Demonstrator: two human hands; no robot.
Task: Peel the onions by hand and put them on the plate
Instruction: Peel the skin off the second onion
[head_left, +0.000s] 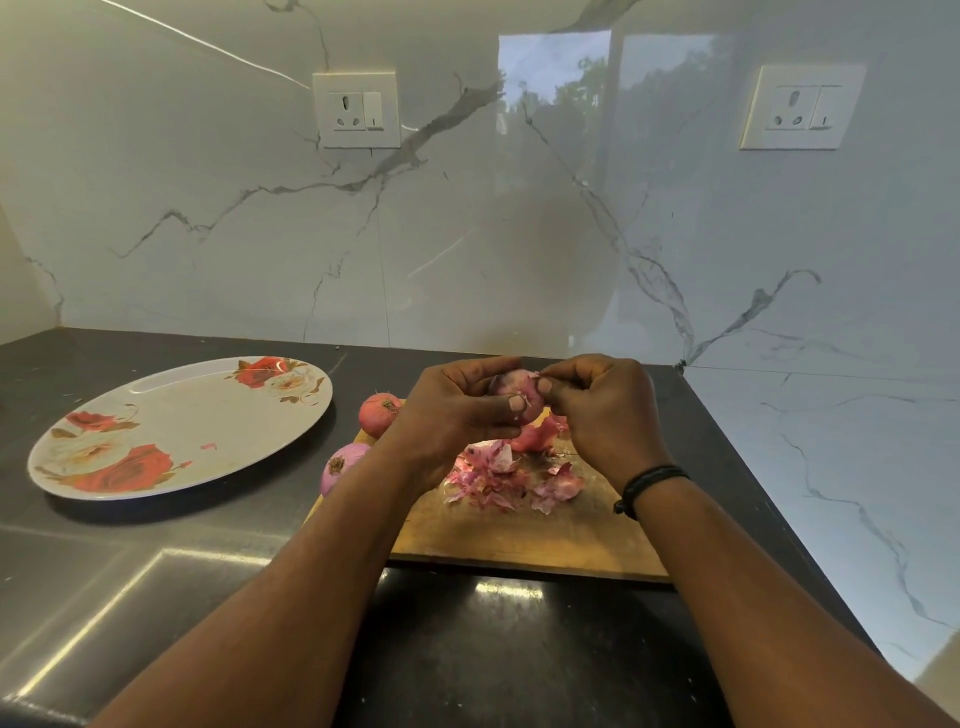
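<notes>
My left hand (457, 410) grips a red onion (511, 391) above the wooden cutting board (530, 535). At the onion's right side, my right hand (602, 410) pinches its skin with thumb and fingertips. Loose pink peels (498, 475) lie in a heap on the board under my hands. Two more onions lie at the board's left edge: an unpeeled one (378, 413) behind and a paler one (340, 465) in front, partly hidden by my left forearm. The oval plate (197, 415) with red roses lies to the left on the counter and holds only a scrap of peel.
The dark counter (467, 649) meets a marble wall behind and on the right, forming a corner. Two wall sockets (356, 110) (802, 107) sit high on the back wall. A steel surface (104, 597) lies at the front left.
</notes>
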